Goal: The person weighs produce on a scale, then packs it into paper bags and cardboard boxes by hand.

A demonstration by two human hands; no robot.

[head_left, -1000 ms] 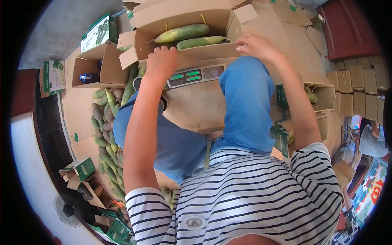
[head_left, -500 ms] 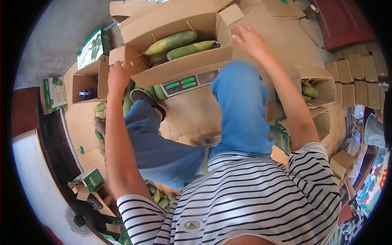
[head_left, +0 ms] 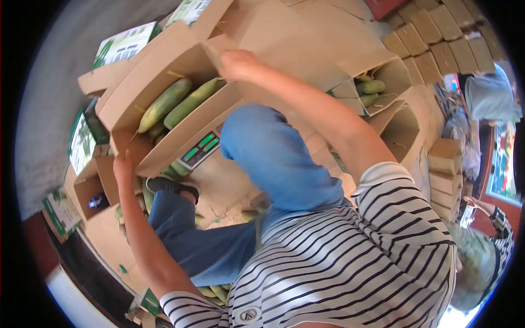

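Note:
A long open cardboard box (head_left: pixel 186 126) stands tilted across my view, on or against a digital scale with lit green displays (head_left: pixel 200 150). Inside lie long green vegetables that look like radishes, one paler radish (head_left: pixel 164 105) beside a darker radish (head_left: pixel 191 103), with more partly hidden beneath. My right hand (head_left: pixel 238 65) is closed on the flap at the box's far right end. At the near left corner, my left hand (head_left: pixel 123 165) has its fingers curled on the cardboard edge.
Loose green vegetables (head_left: pixel 176 170) lie by my shoe (head_left: pixel 170 187). A smaller carton (head_left: pixel 95 191) with a blue item stands left. Right are an open box of vegetables (head_left: pixel 391 87), another open box (head_left: pixel 399 131) and stacked cartons (head_left: pixel 432 33). Other people (head_left: pixel 489 98) are at the right edge.
My view has turned, so the box appears further left and more slanted. My right hand, formerly open beside the box's right end, has closed on its flap. My left hand stays at the left corner.

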